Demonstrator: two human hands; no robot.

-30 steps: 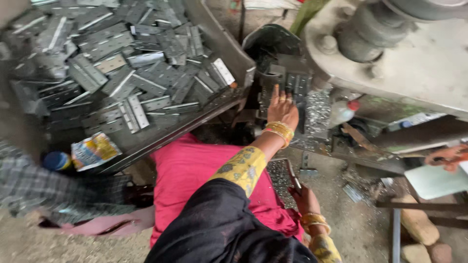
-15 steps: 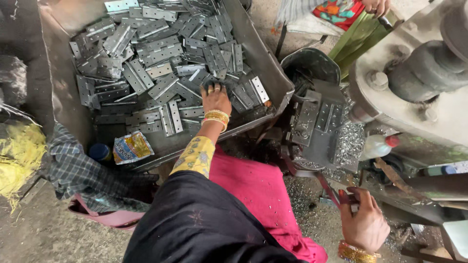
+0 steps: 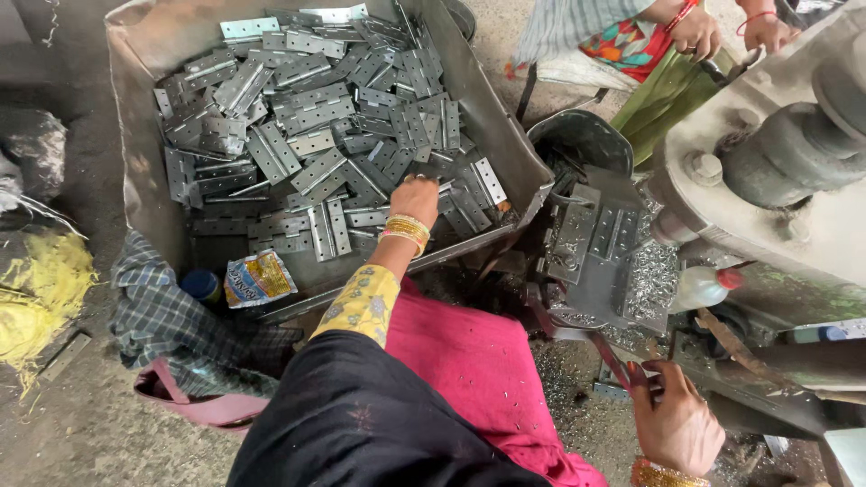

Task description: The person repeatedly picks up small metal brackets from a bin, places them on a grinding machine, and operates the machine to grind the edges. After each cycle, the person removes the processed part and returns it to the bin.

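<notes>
Hinges (image 3: 316, 135), flat grey metal ones, lie heaped in a big metal bin (image 3: 135, 108) that fills the upper left of the view. The person's left hand (image 3: 415, 200) reaches into the bin at its lower right, fingers curled down onto the pile; whether it has a hinge pinched I cannot tell. Gold bangles (image 3: 406, 230) ring that wrist, above a yellow patterned sleeve (image 3: 361, 302).

The right hand (image 3: 672, 424), at about 4 o'clock from the left, is closed around a thin red-handled tool (image 3: 613, 361) that points up toward a dark press plate (image 3: 600, 257) strewn with metal shavings. A heavy grey machine (image 3: 767, 171) stands at 2 o'clock. A white squeeze bottle (image 3: 704, 287) lies just beside the plate.

A pink cloth (image 3: 478, 361) covers the lap. At 8 o'clock sit a checked cloth (image 3: 171, 325) and a small snack packet (image 3: 257, 278). Another person's hands (image 3: 699, 32) work at 1 o'clock.

Risk, as I judge it: hinge edges and shavings look sharp, and bare fingers digging into the heap could be cut or snagged.
</notes>
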